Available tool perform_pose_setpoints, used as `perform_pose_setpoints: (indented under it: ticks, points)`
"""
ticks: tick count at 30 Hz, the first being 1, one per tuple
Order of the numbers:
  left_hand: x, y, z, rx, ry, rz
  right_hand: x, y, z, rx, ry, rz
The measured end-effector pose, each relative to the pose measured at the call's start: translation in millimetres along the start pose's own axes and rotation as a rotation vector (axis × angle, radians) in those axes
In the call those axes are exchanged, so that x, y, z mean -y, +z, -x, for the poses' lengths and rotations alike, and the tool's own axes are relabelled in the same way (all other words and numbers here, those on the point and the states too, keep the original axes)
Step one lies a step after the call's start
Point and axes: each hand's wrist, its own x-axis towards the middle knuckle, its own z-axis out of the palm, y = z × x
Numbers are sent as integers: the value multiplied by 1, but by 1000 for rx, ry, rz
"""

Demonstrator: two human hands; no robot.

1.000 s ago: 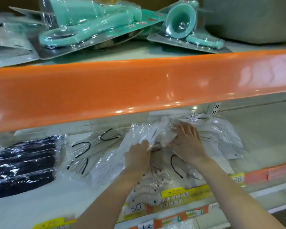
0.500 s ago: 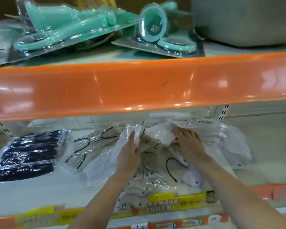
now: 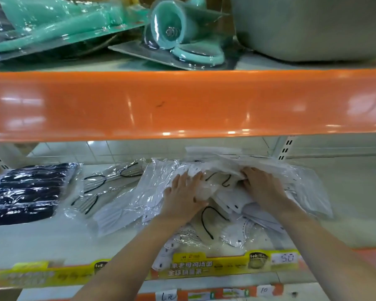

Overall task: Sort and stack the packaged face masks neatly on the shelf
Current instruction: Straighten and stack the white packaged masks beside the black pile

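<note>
Both hands have shifted since a moment ago: the left hand (image 3: 183, 197) now lies flat with fingers spread on the pile of bagged white face masks (image 3: 224, 198), while the right hand (image 3: 261, 184) has curled its fingers into the top packets. That pile sits mid-shelf (image 3: 345, 213), beside a bag of white masks with black ear loops (image 3: 100, 187) and a pack of black masks (image 3: 28, 192). A yellow shelf-edge label (image 3: 226, 265) carries Chinese print and a handwritten "50"; a tag (image 3: 264, 290) below reads "10".

mask pile (image 3: 237, 205) mid-shelf, under both hands | dark mask pack (image 3: 28, 192) far left | looped-strap pack (image 3: 104, 187) between
</note>
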Motion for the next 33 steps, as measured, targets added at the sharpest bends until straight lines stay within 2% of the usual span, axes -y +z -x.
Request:
perform_pose_setpoints:
  ticks: [4,9,13,16,19,23,28,30,33]
  points:
    - [-3,-3,-6,-6,-18,16,-15,-8,2,-49,-5,-54]
    - [-10,-1,-7,-14,11,30,-20,-13,5,7,-85,-160]
    - [-26,3,-9,7,135,148,-20,-17,8,12,-123,-267]
    - [-39,-2,-8,-29,183,344,-21,-21,9,45,-97,-404]
    - [-49,-12,-9,-138,151,601,-22,-25,9,8,-73,-467]
    - [-48,-17,-10,-240,153,618,-21,-27,12,-73,-90,-523]
    - [-46,-15,-2,-246,65,717,-14,-24,16,-269,-191,-640]
    - [-46,-12,1,-257,53,730,-8,-25,18,-290,-255,-645]
    - [-48,-12,3,-283,26,747,9,-29,24,-221,-312,-741]
